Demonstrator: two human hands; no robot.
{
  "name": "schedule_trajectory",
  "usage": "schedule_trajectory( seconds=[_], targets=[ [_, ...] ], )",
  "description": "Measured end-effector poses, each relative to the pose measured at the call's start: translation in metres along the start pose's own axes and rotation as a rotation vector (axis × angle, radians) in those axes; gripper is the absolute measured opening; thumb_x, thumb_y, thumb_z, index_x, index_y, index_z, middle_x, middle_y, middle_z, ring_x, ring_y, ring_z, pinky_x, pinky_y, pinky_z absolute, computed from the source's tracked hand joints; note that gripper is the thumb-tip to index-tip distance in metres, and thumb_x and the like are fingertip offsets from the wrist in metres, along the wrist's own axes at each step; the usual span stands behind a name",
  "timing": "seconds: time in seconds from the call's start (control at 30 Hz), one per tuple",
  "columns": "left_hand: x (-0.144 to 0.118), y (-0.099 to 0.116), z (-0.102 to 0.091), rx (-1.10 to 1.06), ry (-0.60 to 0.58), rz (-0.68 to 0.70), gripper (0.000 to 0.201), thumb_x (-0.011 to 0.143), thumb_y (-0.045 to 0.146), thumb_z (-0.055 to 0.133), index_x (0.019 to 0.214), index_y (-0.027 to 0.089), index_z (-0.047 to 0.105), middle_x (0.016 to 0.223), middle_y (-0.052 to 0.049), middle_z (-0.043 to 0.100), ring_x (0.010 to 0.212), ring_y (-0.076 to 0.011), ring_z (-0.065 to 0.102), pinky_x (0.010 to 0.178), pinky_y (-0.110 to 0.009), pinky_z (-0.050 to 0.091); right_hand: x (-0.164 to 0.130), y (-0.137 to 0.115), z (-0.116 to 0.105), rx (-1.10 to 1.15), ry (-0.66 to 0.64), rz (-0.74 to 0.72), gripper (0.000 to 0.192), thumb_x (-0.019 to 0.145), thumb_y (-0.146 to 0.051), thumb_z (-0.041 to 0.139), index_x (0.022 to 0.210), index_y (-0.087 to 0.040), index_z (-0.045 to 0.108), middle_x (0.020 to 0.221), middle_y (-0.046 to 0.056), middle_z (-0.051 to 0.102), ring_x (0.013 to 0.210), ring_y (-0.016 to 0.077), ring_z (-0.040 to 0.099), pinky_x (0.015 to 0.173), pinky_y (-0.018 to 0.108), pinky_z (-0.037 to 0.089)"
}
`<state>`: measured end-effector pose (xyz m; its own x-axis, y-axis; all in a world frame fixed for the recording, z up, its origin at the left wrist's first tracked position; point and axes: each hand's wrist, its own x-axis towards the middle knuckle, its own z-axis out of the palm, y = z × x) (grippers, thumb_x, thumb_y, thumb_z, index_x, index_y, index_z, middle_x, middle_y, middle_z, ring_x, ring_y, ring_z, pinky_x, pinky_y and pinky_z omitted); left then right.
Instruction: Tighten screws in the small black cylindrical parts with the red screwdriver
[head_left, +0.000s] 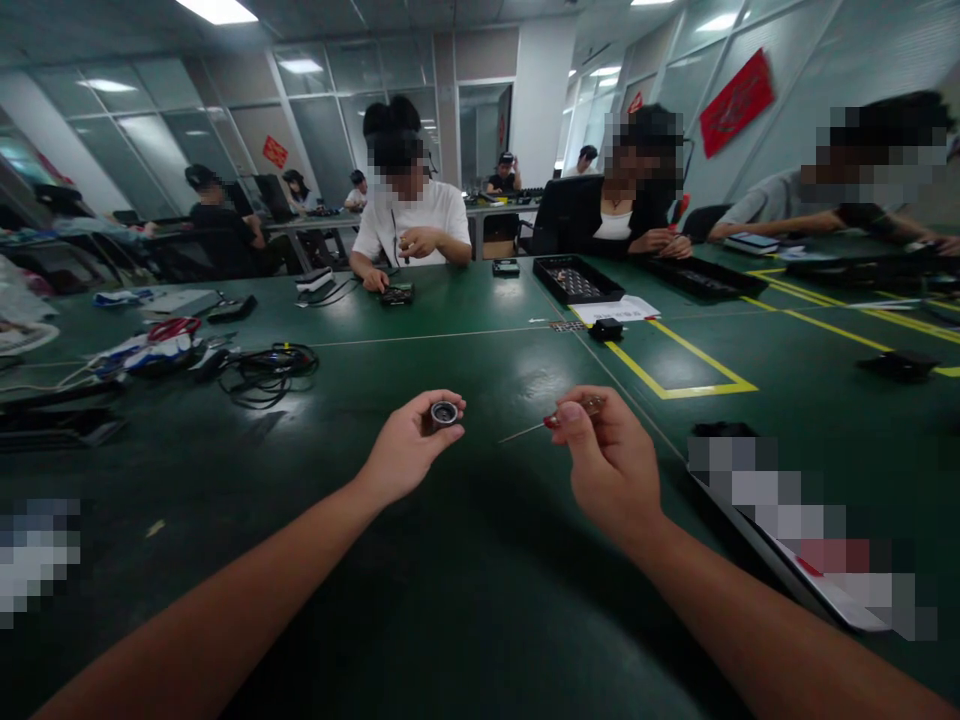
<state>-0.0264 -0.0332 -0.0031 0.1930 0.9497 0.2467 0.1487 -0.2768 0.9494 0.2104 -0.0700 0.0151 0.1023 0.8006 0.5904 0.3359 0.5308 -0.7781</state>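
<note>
No brand, label or writing can be read anywhere: the red hangings [736, 103] on the wall far beyond the right hand carry marks too small to make out, and the paper sheet [626, 309] up the table from the right hand shows no legible print.

The left hand [409, 450] is held above the green table [480, 600], forearm stretched forward from the lower left, palm turned inward. Its thumb and fingers are closed around a small round metal part [444, 413], pinched at the fingertips with the part's open end facing the camera. The right hand [609, 460] hangs just beside it at the same height, forearm coming in from the lower right, back of the hand toward the camera. Its fingers are curled shut on a thin tool with a red grip [553, 422], whose slender shaft points left toward the metal part without touching it; a gap of bare table shows between the two.

Well ahead of the left hand lies a tangle of black cable [266, 372]. Ahead of the right hand, yellow tape [679, 375] marks a rectangle on the table, with a small black box [606, 329] at its far corner and a black tray [576, 280] beyond that. Across the table, other people sit with their own hands busy over small parts.
</note>
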Motion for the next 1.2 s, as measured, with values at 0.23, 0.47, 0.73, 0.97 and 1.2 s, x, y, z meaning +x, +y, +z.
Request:
schedule_trajectory(
  seconds=[0.23, 0.47, 0.73, 0.97, 1.2],
  targets=[
    [-0.016, -0.008, 0.027, 0.136, -0.02, 0.062, 0.044, 0.086, 0.017, 0.074, 0.128, 0.024, 0.064, 0.122, -0.008, 0.072, 0.116, -0.0241, 0.066, 0.107, -0.044, 0.047, -0.007, 0.003, 0.001, 0.102, -0.001, -0.049, 0.011, 0.104, -0.036, 0.054, 0.107, -0.027, 0.062, 0.079, -0.002, 0.069, 0.07, 0.0148, 0.066, 0.065, 0.029, 0.051],
    [-0.021, -0.014, 0.03, 0.217, -0.022, 0.156, 0.038, 0.085, 0.016, 0.077, 0.121, 0.024, 0.07, 0.123, -0.006, 0.072, 0.116, -0.0241, 0.067, 0.105, -0.042, 0.049, -0.007, 0.003, 0.003, -0.048, -0.141, -0.091, 0.01, 0.103, -0.033, 0.055, 0.108, -0.025, 0.06, 0.083, 0.0, 0.073, 0.073, 0.0169, 0.072, 0.067, 0.031, 0.053],
    [-0.02, -0.016, 0.029, 0.261, -0.062, 0.191, 0.036, 0.085, 0.014, 0.075, 0.12, 0.024, 0.071, 0.119, -0.005, 0.074, 0.113, -0.0231, 0.068, 0.104, -0.042, 0.05, -0.008, 0.004, 0.003, -0.1, -0.222, -0.119, 0.01, 0.103, -0.03, 0.054, 0.11, -0.025, 0.06, 0.087, 0.001, 0.073, 0.076, 0.0175, 0.074, 0.07, 0.03, 0.053],
    [-0.017, -0.018, 0.024, 0.267, 0.019, 0.151, 0.036, 0.085, 0.017, 0.076, 0.12, 0.022, 0.072, 0.122, -0.008, 0.074, 0.116, -0.0253, 0.068, 0.107, -0.045, 0.05, -0.006, -0.002, 0.0, -0.078, -0.364, -0.239, 0.014, 0.103, -0.028, 0.052, 0.113, -0.024, 0.06, 0.099, 0.004, 0.073, 0.087, 0.0182, 0.072, 0.075, 0.03, 0.053],
    [-0.018, -0.016, 0.027, 0.272, -0.009, 0.207, 0.034, 0.085, 0.018, 0.076, 0.119, 0.023, 0.072, 0.122, -0.008, 0.073, 0.117, -0.0251, 0.067, 0.107, -0.046, 0.05, -0.009, -0.006, 0.003, -0.121, -0.235, -0.135, 0.018, 0.104, -0.033, 0.05, 0.097, -0.023, 0.064, 0.066, -0.005, 0.061, 0.052, 0.0119, 0.055, 0.052, 0.026, 0.039]
  ],
)
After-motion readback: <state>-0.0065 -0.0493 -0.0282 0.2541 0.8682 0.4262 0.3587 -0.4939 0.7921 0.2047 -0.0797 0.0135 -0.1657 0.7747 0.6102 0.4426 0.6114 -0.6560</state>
